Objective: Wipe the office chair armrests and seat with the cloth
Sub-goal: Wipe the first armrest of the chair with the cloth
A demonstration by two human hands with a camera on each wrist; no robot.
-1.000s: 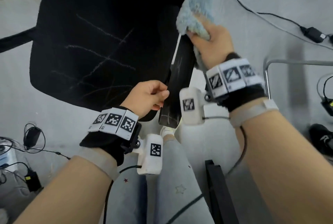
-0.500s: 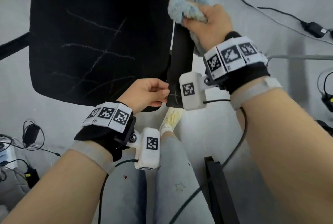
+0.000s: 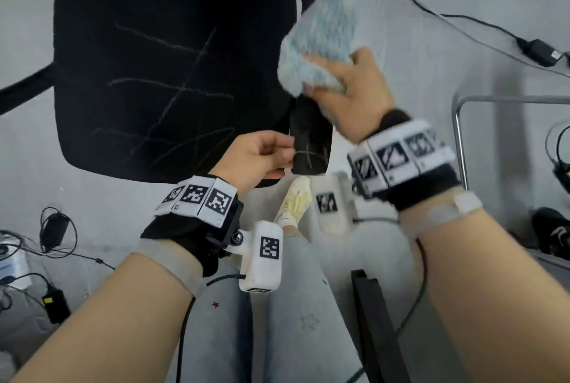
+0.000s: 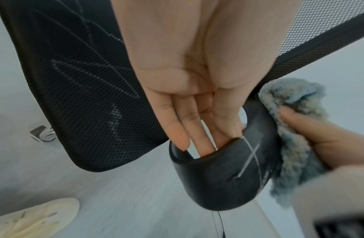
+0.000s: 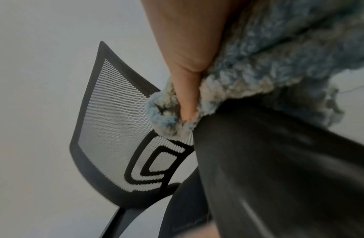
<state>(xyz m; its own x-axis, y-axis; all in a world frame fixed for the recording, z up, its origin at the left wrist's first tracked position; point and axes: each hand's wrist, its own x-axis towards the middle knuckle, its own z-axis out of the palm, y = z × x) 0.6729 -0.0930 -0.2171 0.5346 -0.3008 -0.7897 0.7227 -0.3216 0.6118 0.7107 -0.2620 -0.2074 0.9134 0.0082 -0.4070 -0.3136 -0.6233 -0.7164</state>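
A black office chair stands before me, its mesh seat (image 3: 160, 68) streaked with pale chalk-like lines. The right armrest (image 3: 310, 142) is a black pad with a pale cross near its front end (image 4: 228, 170). My left hand (image 3: 262, 156) grips that front end, fingers under the inner edge (image 4: 189, 128). My right hand (image 3: 348, 93) holds a fluffy blue-grey cloth (image 3: 320, 46) bunched against the armrest's top, further back. In the right wrist view the cloth (image 5: 268, 69) lies over the armrest (image 5: 279, 161), with the mesh backrest (image 5: 116, 128) behind.
Cables and a power brick (image 3: 539, 51) run across the grey floor at the right. More chargers (image 3: 54, 228) lie at the left. A metal frame (image 3: 459, 142) stands right of the chair. My legs and pale shoe (image 3: 293, 204) are below the armrest.
My right hand has slid the cloth back along the armrest towards me. The left hand stays on the armrest's front end.
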